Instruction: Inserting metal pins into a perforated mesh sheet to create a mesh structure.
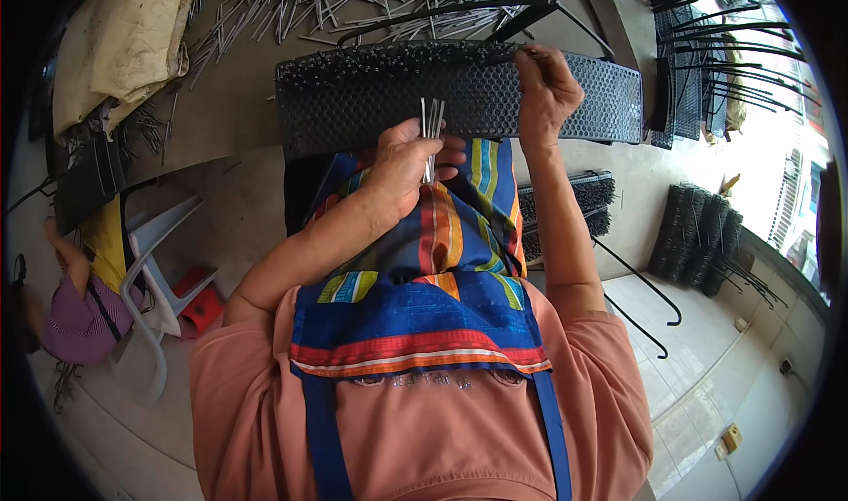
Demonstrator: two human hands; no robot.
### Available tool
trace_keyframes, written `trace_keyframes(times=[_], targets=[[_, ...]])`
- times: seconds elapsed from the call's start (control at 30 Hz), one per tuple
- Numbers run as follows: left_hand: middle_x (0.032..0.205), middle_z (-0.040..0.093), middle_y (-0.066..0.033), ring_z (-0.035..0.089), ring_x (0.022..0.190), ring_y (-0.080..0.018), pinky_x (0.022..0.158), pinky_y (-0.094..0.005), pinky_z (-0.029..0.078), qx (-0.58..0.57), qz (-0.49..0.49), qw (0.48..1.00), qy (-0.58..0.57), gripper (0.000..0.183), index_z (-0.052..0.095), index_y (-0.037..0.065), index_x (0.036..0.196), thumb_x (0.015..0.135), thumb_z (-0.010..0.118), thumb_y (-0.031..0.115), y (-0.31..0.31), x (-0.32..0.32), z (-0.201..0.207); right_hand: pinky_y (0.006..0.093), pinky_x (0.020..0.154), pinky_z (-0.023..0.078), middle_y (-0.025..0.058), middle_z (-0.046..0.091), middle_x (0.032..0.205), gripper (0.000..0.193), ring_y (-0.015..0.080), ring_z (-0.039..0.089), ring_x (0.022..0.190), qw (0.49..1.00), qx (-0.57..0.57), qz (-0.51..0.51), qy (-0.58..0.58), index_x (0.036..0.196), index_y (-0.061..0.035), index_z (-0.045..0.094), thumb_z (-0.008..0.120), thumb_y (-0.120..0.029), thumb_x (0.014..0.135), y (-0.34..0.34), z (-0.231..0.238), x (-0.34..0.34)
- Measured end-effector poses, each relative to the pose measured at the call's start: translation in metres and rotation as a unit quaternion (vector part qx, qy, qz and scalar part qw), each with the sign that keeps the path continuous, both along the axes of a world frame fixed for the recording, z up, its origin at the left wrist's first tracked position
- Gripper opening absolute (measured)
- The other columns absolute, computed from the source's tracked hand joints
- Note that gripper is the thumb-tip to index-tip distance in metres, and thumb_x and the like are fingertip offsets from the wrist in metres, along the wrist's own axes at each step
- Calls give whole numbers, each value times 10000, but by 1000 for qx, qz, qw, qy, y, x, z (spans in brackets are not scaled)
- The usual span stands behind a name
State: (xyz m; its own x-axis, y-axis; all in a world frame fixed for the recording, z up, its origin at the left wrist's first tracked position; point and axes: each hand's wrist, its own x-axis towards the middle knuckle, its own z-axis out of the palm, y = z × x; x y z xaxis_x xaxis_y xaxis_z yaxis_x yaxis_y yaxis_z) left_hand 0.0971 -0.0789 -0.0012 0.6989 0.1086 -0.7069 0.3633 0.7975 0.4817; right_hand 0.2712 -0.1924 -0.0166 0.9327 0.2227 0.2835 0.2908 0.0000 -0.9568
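Across my lap lies a long black perforated panel (371, 117), its surface full of small round holes. Dark short pieces (380, 62) stand densely along the far edge, from the left end to past the middle. My left hand (409, 161) is closed around a small bundle of thin silvery metal rods (432, 134), held upright before the panel's near edge. Over the right part of the panel, my right hand (548, 94) is pinched at the far edge, where the filled stretch ends. Whatever its fingertips hold is too small and dark to make out.
A heap of loose metal rods (291, 2) covers the surface beyond the panel. Bent black bars (450, 8) arch behind it. At left are a cream sack (124, 41), a white plastic chair (163, 262) and another person (84, 311). Finished-looking dark bristly panels (698, 236) stand at right.
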Motion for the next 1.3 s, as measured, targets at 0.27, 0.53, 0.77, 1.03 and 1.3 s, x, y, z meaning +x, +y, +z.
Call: trace_keyframes(times=[0.27,0.53,0.77,1.03,1.3], targets=[[943,698,-99,688,803,-182,674,-293,557,20,17,1000,4,194,628,28,1083,907,551,10,5,-1,5,176,587,413,-26,624,798,119,27,530,691,994,-76,42,-66,908,3,698,692,72,812,-1,0,6],[941,703,-88,684,799,-160,657,-271,550,18,19,1000,-11,137,645,34,1025,908,574,25,7,-5,0,195,553,417,24,643,762,151,49,537,616,974,-191,11,-120,894,5,710,735,66,758,7,2,-6],[937,705,-88,684,801,-163,685,-287,561,-7,38,999,-10,117,644,28,1008,902,593,28,6,-5,0,215,569,447,17,646,748,137,58,577,641,951,-245,30,-188,900,-21,728,737,27,773,3,1,-7],[891,706,-104,698,776,-184,670,-289,573,-31,67,996,-42,94,655,13,969,877,634,20,3,-2,1,218,530,418,-15,632,690,110,60,554,606,908,-139,295,265,857,18,707,740,-66,794,8,11,-35],[965,705,-136,702,828,-222,737,-328,578,-7,87,996,15,174,636,9,1063,931,524,27,12,-14,1,191,511,349,-29,587,684,44,30,472,569,976,-24,84,198,874,15,708,682,-14,854,21,24,-40]])
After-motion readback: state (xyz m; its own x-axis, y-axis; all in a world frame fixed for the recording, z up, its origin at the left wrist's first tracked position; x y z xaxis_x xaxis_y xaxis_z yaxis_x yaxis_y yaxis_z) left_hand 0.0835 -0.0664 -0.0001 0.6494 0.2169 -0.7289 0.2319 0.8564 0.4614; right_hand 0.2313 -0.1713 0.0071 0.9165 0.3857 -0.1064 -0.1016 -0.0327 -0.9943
